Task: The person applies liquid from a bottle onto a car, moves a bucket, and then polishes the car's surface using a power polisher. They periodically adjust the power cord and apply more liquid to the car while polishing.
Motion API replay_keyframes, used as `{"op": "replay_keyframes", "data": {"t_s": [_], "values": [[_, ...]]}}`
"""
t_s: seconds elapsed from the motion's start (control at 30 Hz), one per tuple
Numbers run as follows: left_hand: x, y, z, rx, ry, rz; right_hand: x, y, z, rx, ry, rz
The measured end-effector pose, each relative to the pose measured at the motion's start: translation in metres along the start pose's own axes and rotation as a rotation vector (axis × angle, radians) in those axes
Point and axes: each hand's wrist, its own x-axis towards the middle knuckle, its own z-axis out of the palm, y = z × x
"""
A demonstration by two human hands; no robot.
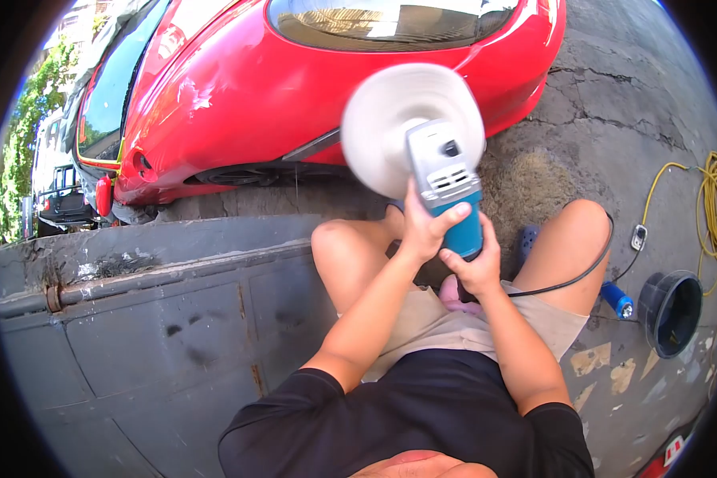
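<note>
The polisher [464, 233] is gripped by curled fingers of left hand [425, 227] and right hand [481, 269]; the car [271, 99] could be scorched if the pad [382, 119] were held still.

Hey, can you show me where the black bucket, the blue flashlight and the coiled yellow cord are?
Black bucket [652, 307]: head view, on its outer side wall.
Blue flashlight [613, 297]: head view, on its barrel.
Coiled yellow cord [715, 177]: head view, on the coil's upper loops.

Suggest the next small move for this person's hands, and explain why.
Probably ease the round white pad gently toward the glossy red car: left hand and right hand both hold the blue-and-silver power tool, and the pad looks blurred, as if spinning, before the bodywork.
</note>
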Motion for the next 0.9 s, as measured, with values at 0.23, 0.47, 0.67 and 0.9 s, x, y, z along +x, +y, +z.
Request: {"op": "replay_keyframes", "data": {"t_s": [0.23,0.47,0.67,0.9], "values": [[0.055,-0.003,0.063,0.41,-0.001,0.008,0.032,-0.002,-0.031,0.291,0.092,0.026],[0.03,-0.021,0.029,0.43,0.065,0.007,0.026,0.023,-0.013,0.342,-0.048,0.104],[-0.01,-0.037,-0.022,0.154,0.086,0.064,0.017,0.049,0.015,0.165,-0.191,0.136],[-0.045,-0.059,-0.097,0.063,0.181,0.098,0.023,0.04,0.045,-0.283,-0.395,0.143]]}}
